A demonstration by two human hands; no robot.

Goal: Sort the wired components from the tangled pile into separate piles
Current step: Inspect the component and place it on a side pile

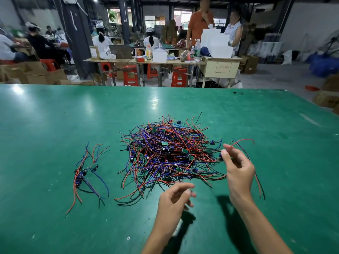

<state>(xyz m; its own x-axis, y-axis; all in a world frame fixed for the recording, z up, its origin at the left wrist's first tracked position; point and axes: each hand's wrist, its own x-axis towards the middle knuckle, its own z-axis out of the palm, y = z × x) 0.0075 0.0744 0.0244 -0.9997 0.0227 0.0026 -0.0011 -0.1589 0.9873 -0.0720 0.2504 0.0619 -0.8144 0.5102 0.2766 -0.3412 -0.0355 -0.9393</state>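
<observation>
Fingertips [224,153] of the right hand [238,173] pinch one wired part [242,142] at the right edge of the tangled pile [170,154]; the left hand [174,200] hovers loosely curled, holding nothing. Step in hand seems to be pulling it free; next, its wires need untangling, then carrying to the sorted pile [86,175] well to the left.

green worktop [55,125] lying in front | red stools [130,75] standing under far tables [143,61] | bottles [197,47] and white boxes [216,44] sitting on them | seated workers [100,41] facing away | cardboard boxes [36,74] piling left
</observation>
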